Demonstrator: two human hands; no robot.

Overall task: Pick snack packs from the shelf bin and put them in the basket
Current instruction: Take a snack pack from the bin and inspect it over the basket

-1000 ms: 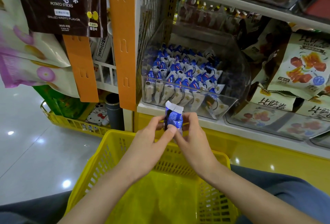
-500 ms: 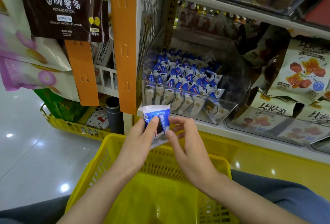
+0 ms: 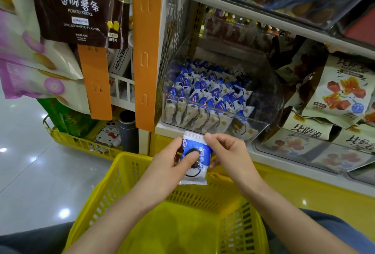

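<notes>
One snack pack (image 3: 204,161), blue & white w/ a dark round cookie pic, was held upright in both hands. It sat just above the far rim of the yellow basket (image 3: 125,174) and just in front of the shelf edge, so not yet in the basket.

Left hand (image 3: 168,164): grip clenched on the pack, thumb pressed flat across its front, other fingers behind it & mostly hidden. Right hand (image 3: 229,152): grip pinched the pack's upper right corner btwn thumb & forefinger, remaining fingers curled by its right edge.

The basket was near, btwn the person's dark trouser legs.

The shelf bin (image 3: 267,95), clear plastic, stood on the shelf just beyond the hands. It held rows of blue/white packs (image 3: 205,93) standing on end.

Right of the bin were cream bags (image 3: 345,95) w/ red-orange food pics. Just left of the bin ran an orange upright strip (image 3: 147,51). Further left & higher hung a brown potato sticks bag (image 3: 81,10), w/ pink & cream bags beside it. Low on the far left stood a second yellow basket (image 3: 67,138) on the glossy grey floor (image 3: 24,182), green packs in it.
</notes>
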